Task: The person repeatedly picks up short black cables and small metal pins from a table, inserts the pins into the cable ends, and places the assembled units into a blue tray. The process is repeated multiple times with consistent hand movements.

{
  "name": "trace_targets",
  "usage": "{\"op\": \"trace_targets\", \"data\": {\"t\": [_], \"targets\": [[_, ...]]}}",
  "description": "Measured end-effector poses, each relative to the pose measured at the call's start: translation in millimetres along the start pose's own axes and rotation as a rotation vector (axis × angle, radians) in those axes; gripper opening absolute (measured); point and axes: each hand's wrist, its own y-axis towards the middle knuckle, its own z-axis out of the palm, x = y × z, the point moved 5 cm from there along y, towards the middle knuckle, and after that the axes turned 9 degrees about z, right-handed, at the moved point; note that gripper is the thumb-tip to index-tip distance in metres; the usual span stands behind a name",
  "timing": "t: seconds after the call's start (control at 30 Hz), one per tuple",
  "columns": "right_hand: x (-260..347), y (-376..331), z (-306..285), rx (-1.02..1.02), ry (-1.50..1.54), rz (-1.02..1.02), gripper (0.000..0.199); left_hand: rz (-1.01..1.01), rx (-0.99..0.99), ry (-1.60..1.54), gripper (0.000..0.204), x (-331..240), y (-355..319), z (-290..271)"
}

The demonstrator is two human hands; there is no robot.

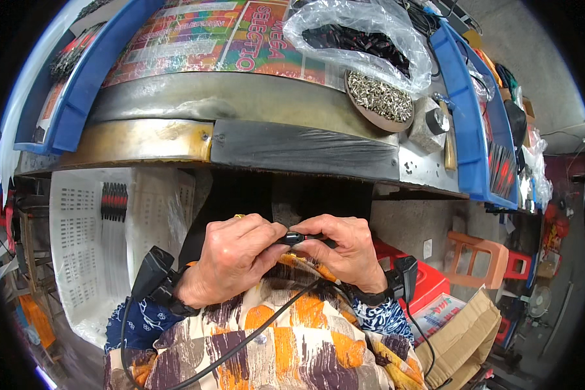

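Note:
Both hands come together in front of my chest, just below the bench edge, on a small glossy black piece [291, 238], rounded and about a finger wide. My left hand [237, 252] pinches its left end between thumb and fingers. At the other end, the thumb and forefinger of my right hand [346, 247] close on it, and a dark part shows beneath those fingers. The fingertips hide much of the piece, so its exact kind cannot be made out. A black strap with a dark box sits on each wrist.
Ahead is the metal-edged bench [305, 148]. On it are a bowl [396, 125] of small metal pieces, a clear bag [406, 29] of black parts and a metal block [426, 123]. Blue trays [78, 107] flank it. A white basket [71, 240] stands left, a cardboard box [465, 331] right.

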Motion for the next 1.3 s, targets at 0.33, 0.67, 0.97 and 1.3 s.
{"op": "trace_targets", "data": {"t": [0.33, 0.67, 0.97, 1.3], "targets": [[-6.1, -3.1, 6.2, -0.020, 0.005, 0.007, 0.020, 0.019, 0.040, -0.046, 0.024, 7.5, -1.7, 1.9], [-5.2, -2.1, 3.2, -0.055, 0.013, 0.000, 0.022, 0.006, -0.024, 0.002, 0.024, 6.5, -1.8, -0.2], [-5.3, -2.2, 4.7, -0.073, -0.011, -0.053, 0.021, 0.047, -0.011, 0.019, 0.025, 6.5, -3.3, 1.8], [9.0, 6.0, -5.8, -0.089, 0.031, -0.025, 0.022, 0.107, -0.036, 0.080, 0.027, 1.2, 12.5, -5.9]]}}
